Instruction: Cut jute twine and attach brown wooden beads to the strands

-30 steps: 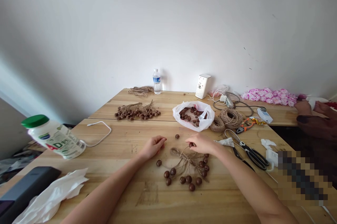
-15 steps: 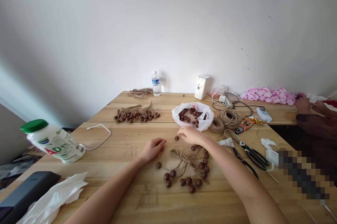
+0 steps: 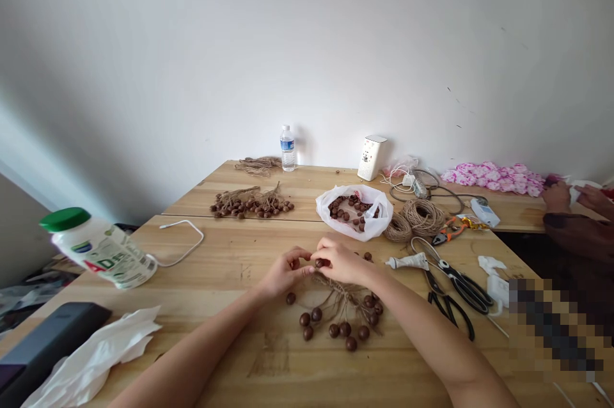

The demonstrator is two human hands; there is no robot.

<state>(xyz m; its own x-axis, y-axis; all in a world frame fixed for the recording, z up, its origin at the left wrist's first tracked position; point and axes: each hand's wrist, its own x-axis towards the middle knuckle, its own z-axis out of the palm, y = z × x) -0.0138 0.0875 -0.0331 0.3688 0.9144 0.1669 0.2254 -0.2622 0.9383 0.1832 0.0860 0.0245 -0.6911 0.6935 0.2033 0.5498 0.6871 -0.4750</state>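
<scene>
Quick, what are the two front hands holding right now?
Left hand: partly curled beside a brown bead; can't tell if it's gripping.
Right hand: closed, holding that brown bead.

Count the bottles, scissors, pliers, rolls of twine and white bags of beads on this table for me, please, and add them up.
Bottles: 2
Pairs of scissors: 2
Pliers: 1
Rolls of twine: 2
White bag of beads: 1
Total: 8

Relative to the plastic bag (image 3: 377,227), passage over the table (image 3: 225,258) is available leftward to the brown-ball bundles (image 3: 261,204), while twine coils (image 3: 422,217) obstruct the right, scissors (image 3: 467,286) the near right, and the left hand (image 3: 286,271) and right hand (image 3: 338,262) the near side.
</scene>
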